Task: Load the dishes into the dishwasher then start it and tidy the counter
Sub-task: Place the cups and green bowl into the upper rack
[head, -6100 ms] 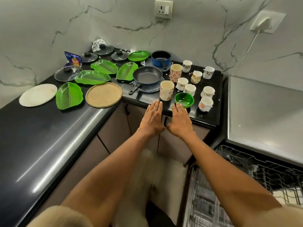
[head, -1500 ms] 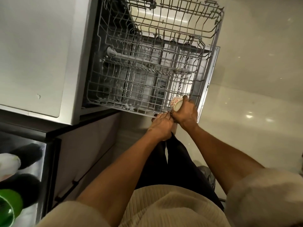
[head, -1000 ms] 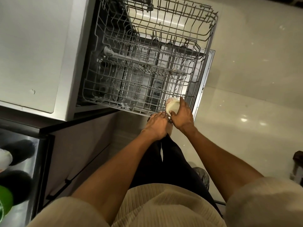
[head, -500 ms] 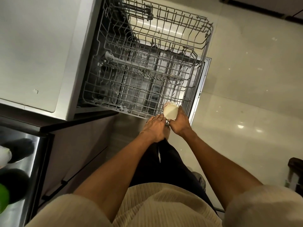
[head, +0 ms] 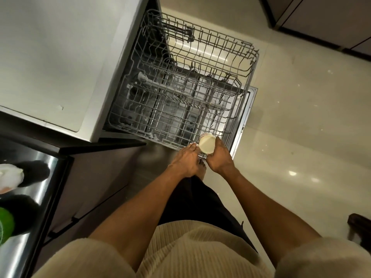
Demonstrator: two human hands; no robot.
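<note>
A dishwasher [head: 112, 81] stands open with its grey wire rack [head: 249, 63] pulled out over the lowered door [head: 244, 121]; I see no dishes in the rack. My right hand [head: 219, 160] grips a small patterned cup [head: 206, 145], tipped so its pale round face points at me, at the rack's near corner. Close on its left, my left hand [head: 183, 161] has bent fingers on the rack's near rim, fingertips next to the cup.
The black counter [head: 30, 197] at lower left carries a green bowl [head: 4, 227] and a white cup [head: 10, 175]. Pale tiled floor [head: 301, 117] lies right of the door. Dark cabinets [head: 321, 17] stand at top right, and a dark object [head: 359, 225] sits at the right edge.
I turned from the counter to the dishwasher with one cup. Over the last second the cup tipped, its pale face now toward me; both hands stay at the rack's corner.
</note>
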